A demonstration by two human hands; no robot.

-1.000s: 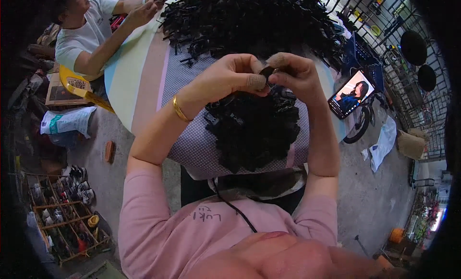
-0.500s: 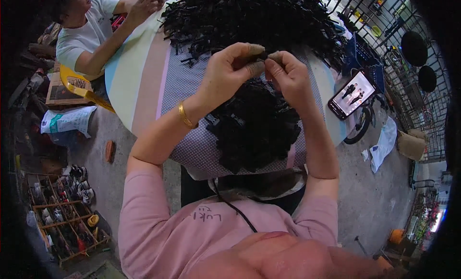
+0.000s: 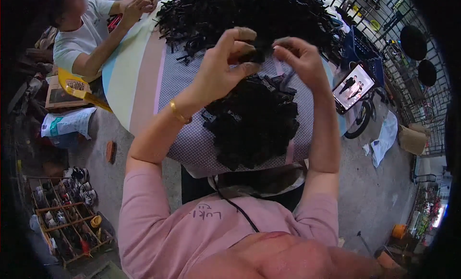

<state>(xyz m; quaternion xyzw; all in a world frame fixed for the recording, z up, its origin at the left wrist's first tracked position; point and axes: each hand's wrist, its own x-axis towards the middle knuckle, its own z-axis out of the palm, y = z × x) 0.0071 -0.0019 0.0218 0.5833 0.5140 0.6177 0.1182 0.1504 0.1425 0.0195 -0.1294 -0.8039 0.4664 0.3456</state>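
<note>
My left hand [image 3: 223, 63] is raised over the table, fingers curled round a small black plastic piece [image 3: 253, 57], whose exact kind I cannot make out. Tan coverings wrap several of its fingertips. To the right, my right hand [image 3: 305, 65] is apart from it, thumb and covered forefinger slightly parted with nothing visible between them. A blurred dark sliver [image 3: 288, 78] shows just below that hand. Under both hands lies a nearer pile of black plastic pieces [image 3: 254, 123], and a larger heap of black pieces [image 3: 249, 15] spreads beyond them.
The round table [image 3: 117, 96] has a striped, dotted cover. A phone [image 3: 354, 88] showing a picture stands at its right edge, near a blue crate [image 3: 360, 48]. At far left a person in a white shirt [image 3: 89, 39] works with both hands. A shoe rack [image 3: 67, 221] stands lower left.
My hands have come apart: the left moved slightly away up the table with the black piece, the right moved right and its pinch loosened. The other person's hands lowered slightly.
</note>
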